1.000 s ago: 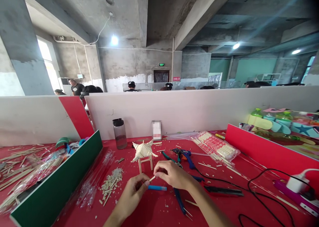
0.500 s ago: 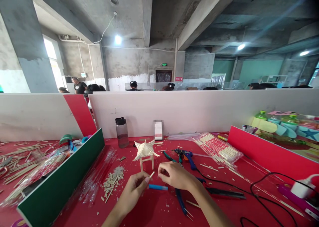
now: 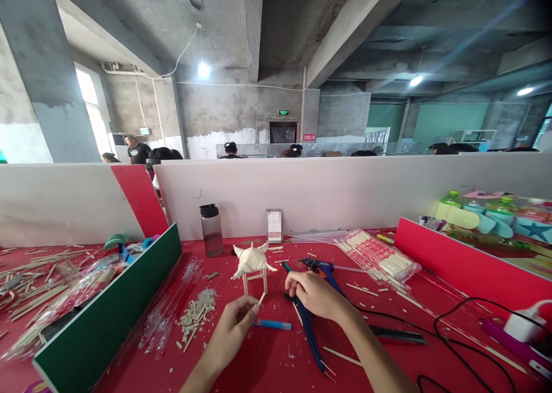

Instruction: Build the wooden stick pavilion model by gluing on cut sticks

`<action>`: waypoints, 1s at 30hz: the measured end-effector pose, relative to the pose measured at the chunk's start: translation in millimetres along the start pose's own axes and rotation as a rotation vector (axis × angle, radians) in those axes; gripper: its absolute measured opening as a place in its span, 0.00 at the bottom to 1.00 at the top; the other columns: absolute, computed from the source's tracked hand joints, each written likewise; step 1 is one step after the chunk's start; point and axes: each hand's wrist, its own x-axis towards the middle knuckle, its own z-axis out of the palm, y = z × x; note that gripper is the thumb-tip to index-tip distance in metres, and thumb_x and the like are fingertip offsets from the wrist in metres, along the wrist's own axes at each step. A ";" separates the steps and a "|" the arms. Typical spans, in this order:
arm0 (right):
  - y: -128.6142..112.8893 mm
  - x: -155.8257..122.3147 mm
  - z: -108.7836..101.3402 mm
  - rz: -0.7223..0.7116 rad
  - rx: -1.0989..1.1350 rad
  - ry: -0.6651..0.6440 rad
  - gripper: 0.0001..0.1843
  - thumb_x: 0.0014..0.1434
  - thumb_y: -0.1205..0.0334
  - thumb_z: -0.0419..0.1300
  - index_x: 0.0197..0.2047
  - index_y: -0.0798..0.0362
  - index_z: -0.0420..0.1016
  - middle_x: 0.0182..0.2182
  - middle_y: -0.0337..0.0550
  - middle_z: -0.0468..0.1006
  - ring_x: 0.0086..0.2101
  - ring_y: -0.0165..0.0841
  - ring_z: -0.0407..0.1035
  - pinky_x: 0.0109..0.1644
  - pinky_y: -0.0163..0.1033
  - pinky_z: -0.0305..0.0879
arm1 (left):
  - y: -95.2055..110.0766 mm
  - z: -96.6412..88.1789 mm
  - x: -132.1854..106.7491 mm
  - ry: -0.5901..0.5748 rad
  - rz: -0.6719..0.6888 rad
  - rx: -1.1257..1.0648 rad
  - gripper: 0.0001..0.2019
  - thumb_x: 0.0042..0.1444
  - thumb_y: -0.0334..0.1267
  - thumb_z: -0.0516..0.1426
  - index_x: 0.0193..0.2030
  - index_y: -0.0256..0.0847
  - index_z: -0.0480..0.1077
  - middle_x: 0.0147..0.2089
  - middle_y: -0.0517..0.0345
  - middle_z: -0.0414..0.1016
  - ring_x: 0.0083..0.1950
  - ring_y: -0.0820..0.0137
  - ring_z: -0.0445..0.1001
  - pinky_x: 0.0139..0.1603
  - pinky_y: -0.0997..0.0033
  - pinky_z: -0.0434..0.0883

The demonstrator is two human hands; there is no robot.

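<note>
Plainly, the left hand (image 3: pixel 235 323) has its grip pinched on a short stick (image 3: pixel 261 299), while the right hand (image 3: pixel 314 293) curls over a blue-handled tool (image 3: pixel 309 336) (how tightly, I cannot tell). Just beyond the stick stands a small wooden house (image 3: pixel 252 260), then a bottle (image 3: pixel 212 232).

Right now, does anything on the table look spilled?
Yes: a heap of stick bits lies loose on the red tabletop, left of the little stick house. It looks spilled because it's all jumbled.
</note>
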 end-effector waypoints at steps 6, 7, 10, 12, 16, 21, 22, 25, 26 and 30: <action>12.3 -10.4 -10.1 0.263 -0.376 0.076 0.08 0.62 0.55 0.59 0.36 0.50 0.70 0.34 0.46 0.80 0.36 0.41 0.73 0.34 0.38 0.55 | -8.3 -1.1 1.5 0.027 0.035 -0.023 0.19 0.58 0.56 0.59 0.37 0.38 0.70 0.27 0.60 0.71 0.28 0.71 0.67 0.31 0.73 0.63; 13.1 -10.9 -11.5 0.280 -0.387 0.088 0.10 0.62 0.54 0.59 0.35 0.50 0.69 0.33 0.45 0.79 0.35 0.41 0.73 0.33 0.38 0.54 | -7.2 -1.1 1.5 0.037 0.041 -0.024 0.19 0.58 0.55 0.59 0.36 0.38 0.70 0.28 0.60 0.71 0.29 0.70 0.68 0.32 0.73 0.63; 15.7 -8.9 -16.3 0.310 -0.408 0.171 0.11 0.63 0.57 0.58 0.30 0.50 0.67 0.32 0.43 0.79 0.33 0.39 0.72 0.32 0.37 0.50 | -2.5 -0.6 1.2 0.054 0.049 -0.022 0.20 0.56 0.56 0.61 0.33 0.38 0.70 0.28 0.59 0.69 0.31 0.68 0.69 0.34 0.72 0.64; 18.9 -6.1 -19.8 0.340 -0.423 0.234 0.11 0.64 0.59 0.58 0.29 0.50 0.66 0.28 0.41 0.78 0.31 0.38 0.71 0.31 0.37 0.49 | -0.9 -0.3 1.0 0.046 0.045 -0.016 0.20 0.56 0.56 0.61 0.33 0.37 0.71 0.28 0.59 0.69 0.31 0.68 0.69 0.33 0.72 0.64; 28.4 -3.1 -26.2 0.379 -0.385 0.347 0.10 0.64 0.57 0.58 0.31 0.49 0.67 0.26 0.40 0.77 0.29 0.36 0.70 0.30 0.36 0.49 | -3.7 0.0 0.4 0.028 0.049 -0.018 0.19 0.57 0.55 0.60 0.33 0.37 0.70 0.27 0.60 0.67 0.30 0.70 0.66 0.32 0.73 0.62; 42.1 -6.6 -33.2 0.368 -0.287 0.416 0.06 0.61 0.62 0.58 0.42 0.47 0.66 0.26 0.35 0.78 0.28 0.34 0.71 0.30 0.35 0.51 | -6.2 -0.3 0.2 0.030 0.040 -0.024 0.19 0.57 0.55 0.60 0.34 0.38 0.70 0.27 0.61 0.66 0.29 0.71 0.65 0.31 0.74 0.62; 44.6 -7.4 -34.2 0.359 -0.264 0.420 0.06 0.61 0.63 0.57 0.43 0.47 0.66 0.26 0.35 0.78 0.28 0.34 0.71 0.30 0.35 0.52 | -5.4 -0.2 0.2 0.025 0.040 -0.022 0.19 0.57 0.55 0.60 0.34 0.38 0.70 0.27 0.62 0.66 0.29 0.71 0.65 0.31 0.74 0.61; 49.1 -7.9 -35.4 0.264 -0.041 0.382 0.06 0.62 0.65 0.52 0.43 0.48 0.65 0.29 0.38 0.80 0.29 0.33 0.73 0.33 0.36 0.59 | -1.1 0.3 0.1 0.015 0.041 -0.018 0.20 0.57 0.56 0.60 0.32 0.38 0.69 0.25 0.63 0.64 0.28 0.71 0.63 0.31 0.74 0.60; 49.4 -7.5 -35.2 0.208 0.086 0.347 0.08 0.62 0.65 0.50 0.45 0.49 0.65 0.31 0.40 0.81 0.30 0.33 0.74 0.33 0.36 0.61 | 0.2 0.5 0.1 0.015 0.039 -0.015 0.20 0.56 0.56 0.60 0.31 0.38 0.69 0.25 0.63 0.64 0.28 0.71 0.63 0.30 0.74 0.60; 45.8 -5.3 -33.9 0.058 0.469 0.217 0.15 0.62 0.61 0.51 0.52 0.53 0.63 0.42 0.49 0.81 0.35 0.34 0.74 0.32 0.36 0.65 | 0.7 0.0 1.0 0.018 0.038 -0.001 0.20 0.57 0.56 0.60 0.32 0.38 0.70 0.26 0.62 0.64 0.28 0.71 0.62 0.30 0.74 0.59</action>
